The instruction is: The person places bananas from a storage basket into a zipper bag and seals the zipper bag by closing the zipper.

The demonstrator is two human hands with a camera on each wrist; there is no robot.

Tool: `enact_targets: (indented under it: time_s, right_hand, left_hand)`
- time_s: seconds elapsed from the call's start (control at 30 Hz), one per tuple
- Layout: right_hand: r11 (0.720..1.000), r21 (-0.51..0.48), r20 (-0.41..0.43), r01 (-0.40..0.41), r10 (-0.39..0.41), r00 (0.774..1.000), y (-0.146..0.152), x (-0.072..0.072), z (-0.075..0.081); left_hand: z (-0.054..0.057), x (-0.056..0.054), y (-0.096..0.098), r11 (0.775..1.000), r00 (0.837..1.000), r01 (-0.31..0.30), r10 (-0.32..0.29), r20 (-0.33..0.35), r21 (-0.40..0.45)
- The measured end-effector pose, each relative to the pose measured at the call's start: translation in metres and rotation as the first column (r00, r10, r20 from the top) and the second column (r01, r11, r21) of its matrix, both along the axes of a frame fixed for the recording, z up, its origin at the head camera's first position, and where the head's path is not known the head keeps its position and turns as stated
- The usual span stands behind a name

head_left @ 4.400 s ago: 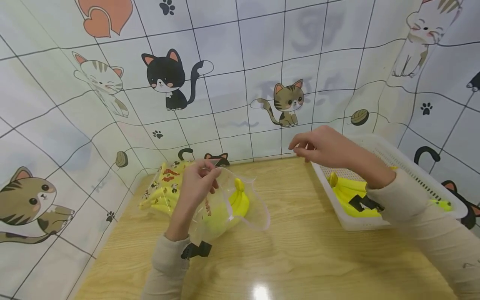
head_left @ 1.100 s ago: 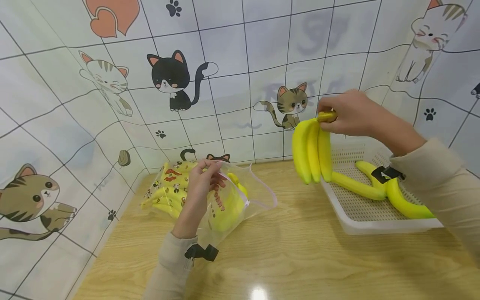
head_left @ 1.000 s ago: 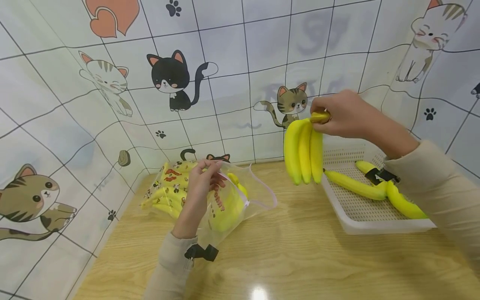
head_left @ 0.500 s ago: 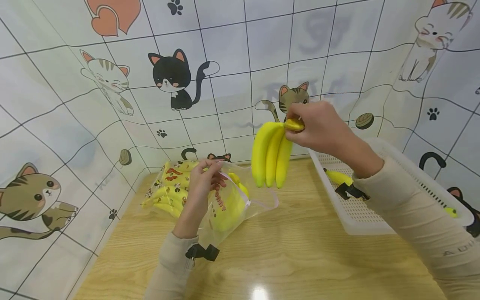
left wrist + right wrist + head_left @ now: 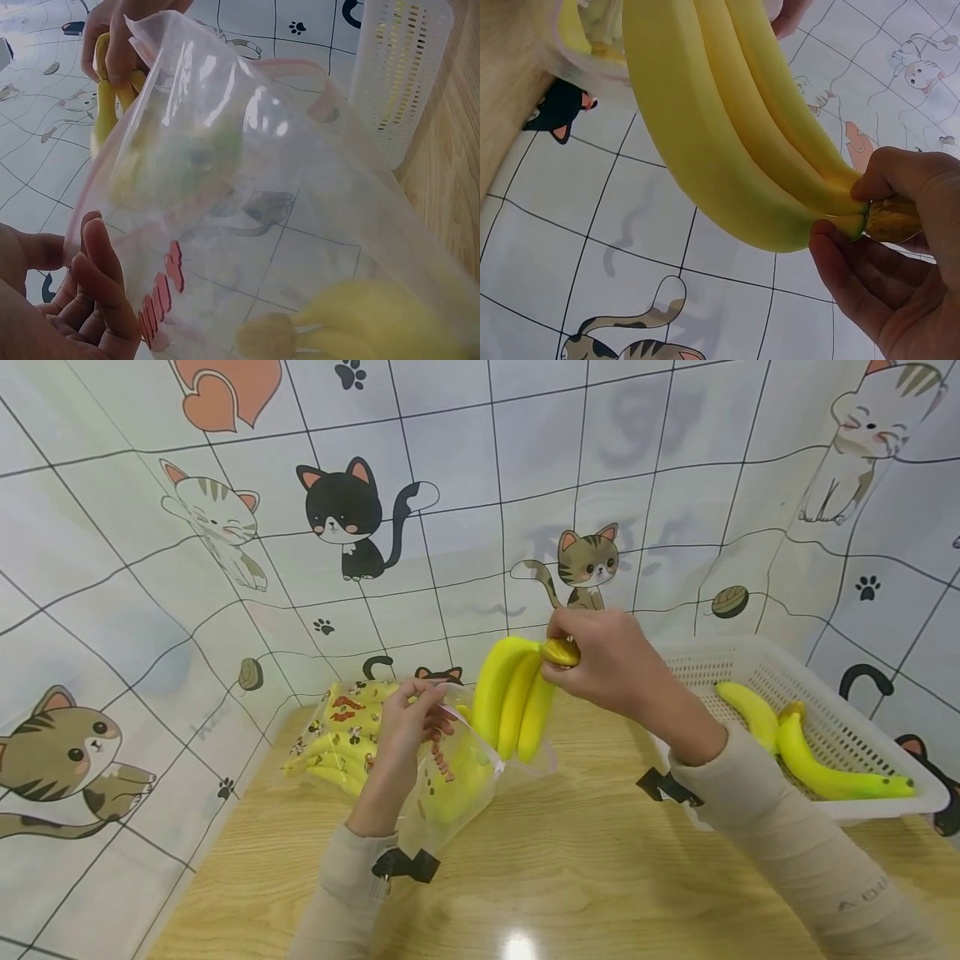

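Note:
My right hand (image 5: 603, 664) grips a bunch of bananas (image 5: 513, 702) by its brown stem; the fruit hangs down at the mouth of a clear zip bag (image 5: 457, 785). In the right wrist view the thumb and fingers (image 5: 847, 277) pinch the bunch right where the stem begins. My left hand (image 5: 405, 722) pinches the bag's pink-edged rim and keeps the mouth apart. Inside that bag lies another bunch of bananas (image 5: 360, 322), seen through the film in the left wrist view. Red printing marks the bag's side.
A filled bag of bananas (image 5: 337, 735) with cartoon prints lies behind my left hand. To the right stands a white perforated basket (image 5: 847, 735) with more bananas (image 5: 840, 777) in it. A cat-printed cloth (image 5: 465, 510) rises behind the wooden table (image 5: 600, 877).
My right hand reached into the basket, lifted out the bunch of bananas and carried it left and down to the bag's mouth. My left hand stays at the bag's rim.

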State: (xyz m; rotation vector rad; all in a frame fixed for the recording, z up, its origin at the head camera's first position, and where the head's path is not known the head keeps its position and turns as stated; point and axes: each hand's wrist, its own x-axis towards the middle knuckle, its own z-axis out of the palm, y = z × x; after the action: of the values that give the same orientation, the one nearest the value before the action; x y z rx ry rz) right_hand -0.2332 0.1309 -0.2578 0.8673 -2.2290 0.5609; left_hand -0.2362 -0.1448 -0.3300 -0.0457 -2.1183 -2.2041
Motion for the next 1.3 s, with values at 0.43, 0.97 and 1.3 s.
enact_targets:
  time_s: [0.43, 0.97, 1.3]
  right_hand:
    - [0.994, -0.109, 0.006, -0.031, 0.032, 0.999, -0.018, 0.011, -0.032]
    - [0.982, -0.181, 0.074, -0.056, 0.07, 0.995, -0.028, 0.012, -0.058]
    - [0.978, -0.189, 0.102, -0.092, 0.112, 0.988, -0.032, 0.011, -0.061]
  left_hand:
    - [-0.004, -0.001, 0.0, 1.0, 1.0, 0.017, -0.017, -0.002, 0.0]
    - [-0.004, 0.0, 0.004, 1.0, 1.0, 0.006, -0.006, 0.0, -0.008]
    - [-0.001, 0.001, 0.003, 1.0, 1.0, 0.013, -0.013, 0.001, -0.009]
